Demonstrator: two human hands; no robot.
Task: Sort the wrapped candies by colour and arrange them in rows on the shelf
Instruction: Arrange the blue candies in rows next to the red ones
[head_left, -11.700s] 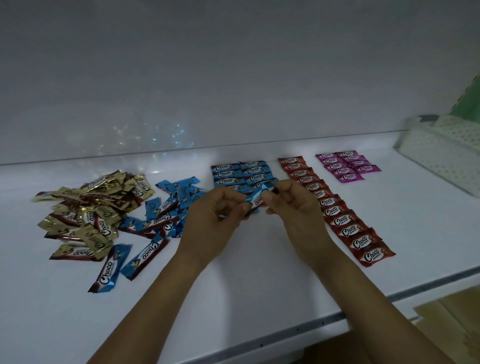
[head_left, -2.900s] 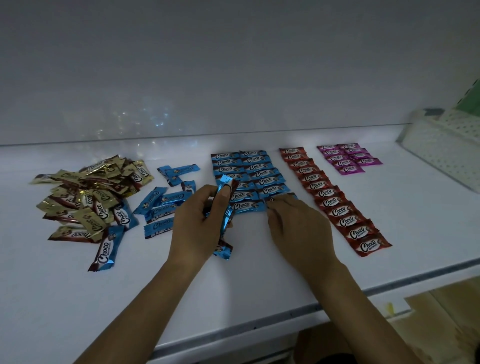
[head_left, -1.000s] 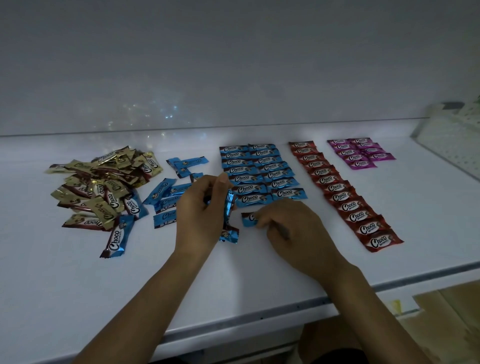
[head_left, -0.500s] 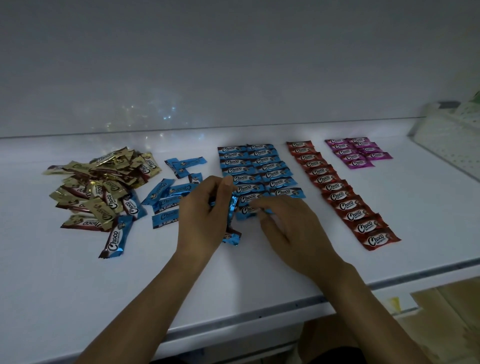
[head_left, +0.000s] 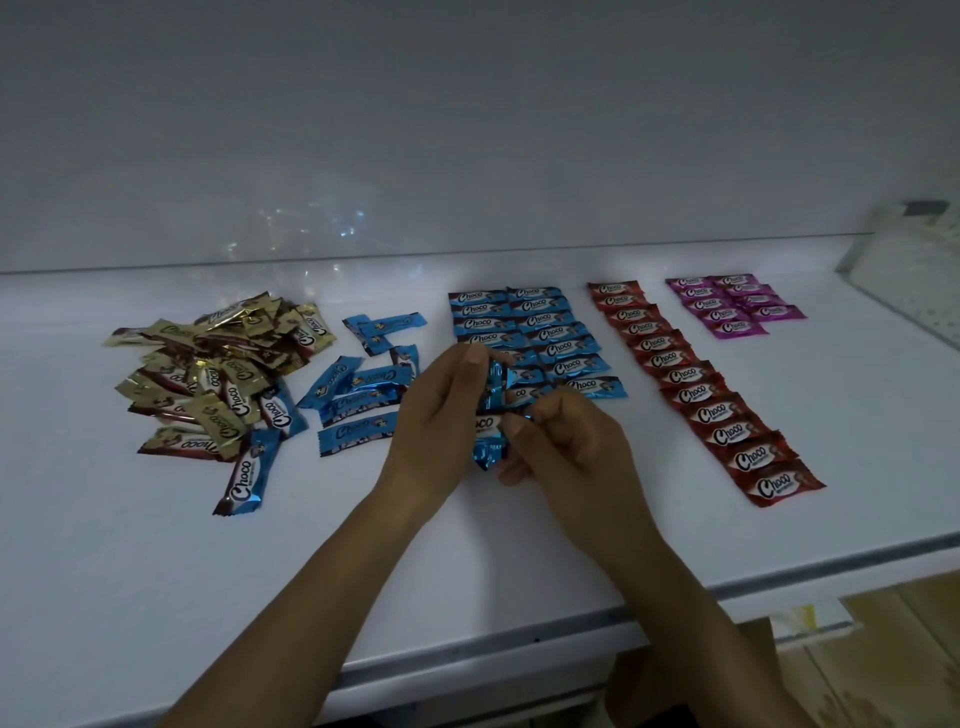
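Observation:
My left hand (head_left: 441, 415) grips a small stack of blue candies (head_left: 491, 410) upright above the white shelf (head_left: 467, 561). My right hand (head_left: 566, 441) pinches one blue candy at the stack's near side. Behind the hands lie two neat rows of blue candies (head_left: 540, 332), their near end hidden by my fingers. To the right run a long red row (head_left: 696, 384) and a short double row of pink candies (head_left: 732, 304). Loose blue candies (head_left: 363, 389) and a gold heap (head_left: 218, 374) lie at the left.
A white perforated basket (head_left: 914, 270) stands at the far right of the shelf. The shelf's back wall rises just behind the rows. The shelf's front edge (head_left: 519, 654) runs below my forearms, with a wooden floor showing lower right.
My right hand has left the near end of the blue rows, where it laid a candy, and come back to the stack in my left hand, now pinching a candy there.

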